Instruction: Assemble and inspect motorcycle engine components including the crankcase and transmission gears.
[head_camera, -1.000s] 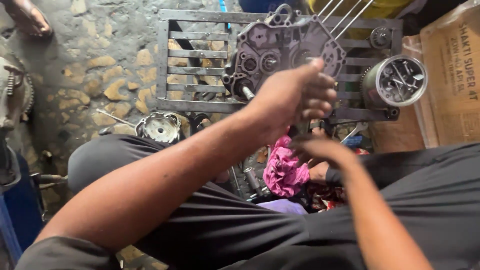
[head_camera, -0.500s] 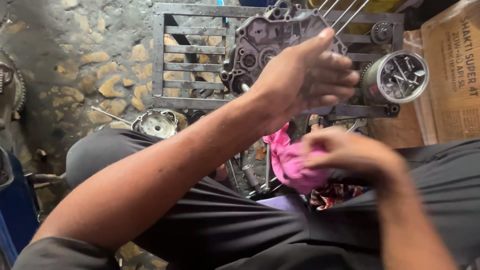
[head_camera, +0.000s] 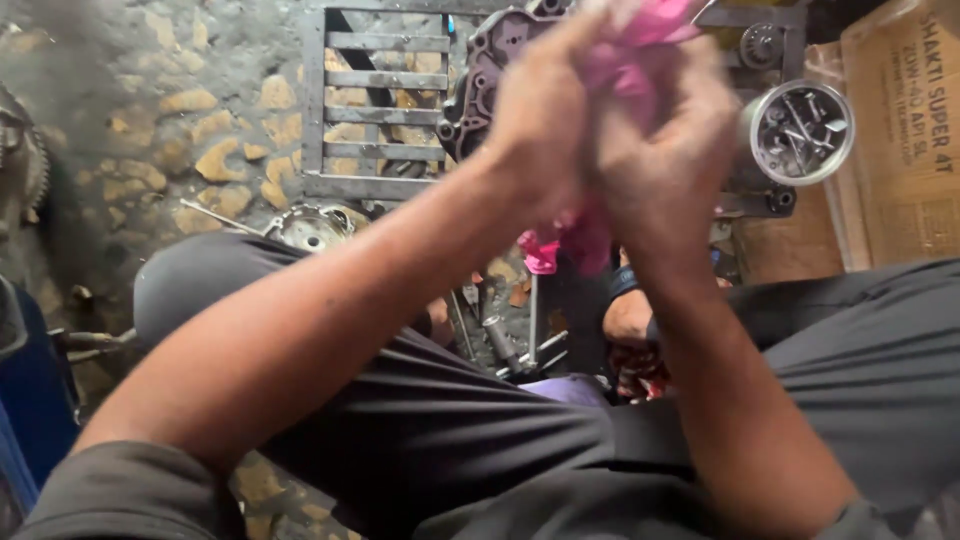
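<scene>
Both hands are raised close together in front of me, blurred by motion. My left hand (head_camera: 545, 110) and my right hand (head_camera: 665, 150) are closed around a pink rag (head_camera: 590, 235) that bunches between them and hangs down below the palms. Behind the hands, partly hidden, a dark engine case (head_camera: 490, 70) rests on a grey metal grate (head_camera: 375, 110). My knees in dark trousers fill the lower part of the view.
A round metal tin (head_camera: 800, 135) holding small parts sits at the right of the grate. A cardboard box (head_camera: 905, 140) stands at far right. A round metal cover (head_camera: 312, 226) lies on the stone floor. Loose tools (head_camera: 505, 340) lie between my legs.
My right hand lifted the pink rag from between my legs up to my left hand. Both hands now close on the rag in front of the engine case.
</scene>
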